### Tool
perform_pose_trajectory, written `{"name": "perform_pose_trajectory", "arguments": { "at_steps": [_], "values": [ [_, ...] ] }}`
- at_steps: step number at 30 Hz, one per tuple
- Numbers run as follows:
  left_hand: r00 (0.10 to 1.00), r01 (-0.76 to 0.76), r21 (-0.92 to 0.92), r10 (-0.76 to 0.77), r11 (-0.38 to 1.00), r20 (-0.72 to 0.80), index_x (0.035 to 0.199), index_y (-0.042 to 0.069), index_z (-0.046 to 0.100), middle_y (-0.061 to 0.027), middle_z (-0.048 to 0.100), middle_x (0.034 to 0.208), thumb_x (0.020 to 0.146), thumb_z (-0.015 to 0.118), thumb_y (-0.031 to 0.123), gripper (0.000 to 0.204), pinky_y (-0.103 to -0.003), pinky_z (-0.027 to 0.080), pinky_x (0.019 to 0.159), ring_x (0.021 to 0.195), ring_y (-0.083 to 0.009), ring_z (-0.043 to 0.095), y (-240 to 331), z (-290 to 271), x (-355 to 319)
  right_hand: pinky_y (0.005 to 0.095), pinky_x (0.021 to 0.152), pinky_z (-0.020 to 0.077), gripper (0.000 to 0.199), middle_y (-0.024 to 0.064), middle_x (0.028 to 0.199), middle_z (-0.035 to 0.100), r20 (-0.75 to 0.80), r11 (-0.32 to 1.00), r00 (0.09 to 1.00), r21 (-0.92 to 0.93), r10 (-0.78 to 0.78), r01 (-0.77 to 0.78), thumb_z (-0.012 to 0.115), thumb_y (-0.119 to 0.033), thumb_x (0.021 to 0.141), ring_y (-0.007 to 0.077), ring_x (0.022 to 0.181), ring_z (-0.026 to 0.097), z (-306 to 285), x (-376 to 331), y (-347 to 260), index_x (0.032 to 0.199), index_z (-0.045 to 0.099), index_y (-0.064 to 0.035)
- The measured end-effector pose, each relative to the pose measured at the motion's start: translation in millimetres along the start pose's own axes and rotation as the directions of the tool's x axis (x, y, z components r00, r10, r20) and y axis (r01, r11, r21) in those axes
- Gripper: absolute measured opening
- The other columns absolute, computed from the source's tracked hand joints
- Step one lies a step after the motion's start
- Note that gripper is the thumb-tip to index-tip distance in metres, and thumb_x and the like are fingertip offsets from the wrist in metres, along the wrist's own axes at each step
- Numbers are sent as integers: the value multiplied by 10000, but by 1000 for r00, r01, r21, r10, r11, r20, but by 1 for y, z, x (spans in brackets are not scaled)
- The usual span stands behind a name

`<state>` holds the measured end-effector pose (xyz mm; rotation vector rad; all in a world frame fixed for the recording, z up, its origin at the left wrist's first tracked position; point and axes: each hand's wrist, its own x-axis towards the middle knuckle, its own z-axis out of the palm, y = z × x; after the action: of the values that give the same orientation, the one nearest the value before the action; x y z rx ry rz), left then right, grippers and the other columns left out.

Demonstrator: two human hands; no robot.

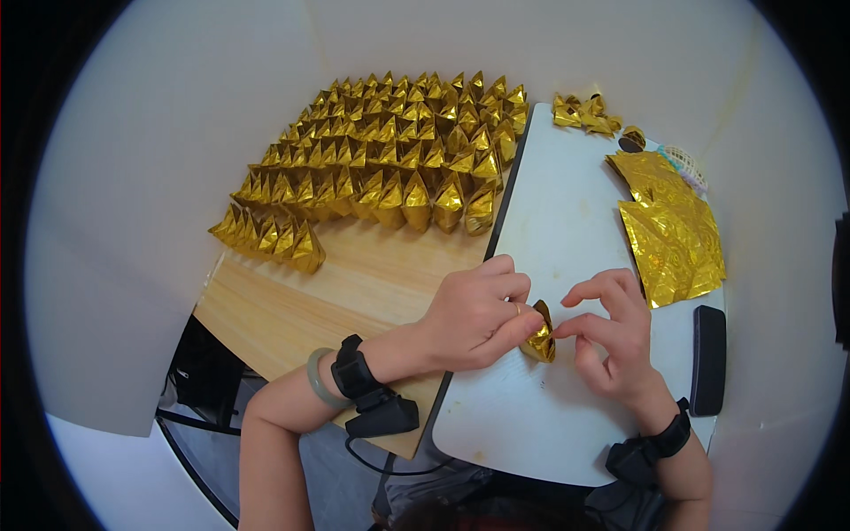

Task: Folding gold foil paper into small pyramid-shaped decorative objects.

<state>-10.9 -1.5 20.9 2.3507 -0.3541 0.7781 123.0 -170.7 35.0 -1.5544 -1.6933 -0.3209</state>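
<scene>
A small folded gold-foil paper ingot [539, 342] stands over the white table, pinched by my left hand [482, 314] between thumb and curled fingers. Its pointed end rises past my thumb, and part of it is hidden behind the fingers. From the other side my right hand [611, 332] comes close, one fingertip at the ingot's right edge. The other fingers of that hand are bent and spread apart, gripping nothing. Many finished-looking gold paper ingots [416, 199] stand in tight rows on the wooden table, with a shorter row [270, 239] at the near left.
Flat gold foil sheets [677, 252] lie on the white table [558, 195] at the right. Behind them are more folded gold pieces [586, 115] and a pale netted object [686, 168]. A dark phone-like slab [708, 361] rests near the right edge. Pale walls enclose the tables.
</scene>
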Motion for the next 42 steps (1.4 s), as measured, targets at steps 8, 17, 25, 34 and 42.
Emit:
{"name": "perform_pose_trajectory", "arguments": {
  "at_steps": [8, 17, 25, 34, 42],
  "values": [
    [998, -47, 193, 38, 980, 52, 764, 98, 678, -26, 478, 668, 858, 549, 157, 170, -342, 375, 518, 641, -219, 443, -7, 6, -1, 336, 634, 464, 172, 28, 847, 596, 159, 999, 986, 7, -46, 45, 606, -126, 515, 250, 770, 538, 0, -1, -2, 680, 646, -100],
    [997, -34, 184, 21, 982, 76, 743, 98, 640, -32, 493, 738, 838, 564, 179, 146, -345, 415, 554, 706, -224, 488, -8, 5, 0, 341, 627, 458, 178, 29, 866, 589, 202, 996, 978, -64, -47, 61, 739, -148, 613, 251, 794, 540, 7, 3, -15, 751, 635, -107],
    [988, 35, 179, -61, 983, 143, 839, 95, 644, -47, 535, 900, 810, 603, 163, 84, -359, 459, 660, 869, -236, 550, -9, -21, 7, 314, 623, 418, 159, 75, 856, 509, 47, 988, 987, 12, 152, -153, 731, -5, 686, 230, 795, 513, 3, -5, 1, 807, 638, -46],
    [981, 135, 193, -159, 972, 111, 936, 89, 639, -60, 586, 860, 864, 623, 163, 105, -367, 480, 715, 848, -262, 579, 24, -57, -33, 253, 639, 430, 200, 63, 914, 537, 1, 889, 922, 266, 387, -373, 648, 18, 803, 149, 800, 536, 8, 1, -10, 997, 642, -33],
    [841, 540, 550, -383, 637, -383, 921, 33, 621, -113, 632, 920, 848, 636, 114, 111, -366, 496, 736, 872, -299, 609, 10, -107, -106, 262, 652, 475, 211, 70, 915, 606, 195, 880, 924, 292, 329, -375, 624, -1, 836, 155, 785, 599, 15, -2, -8, 1043, 629, -41]
  ]
}}
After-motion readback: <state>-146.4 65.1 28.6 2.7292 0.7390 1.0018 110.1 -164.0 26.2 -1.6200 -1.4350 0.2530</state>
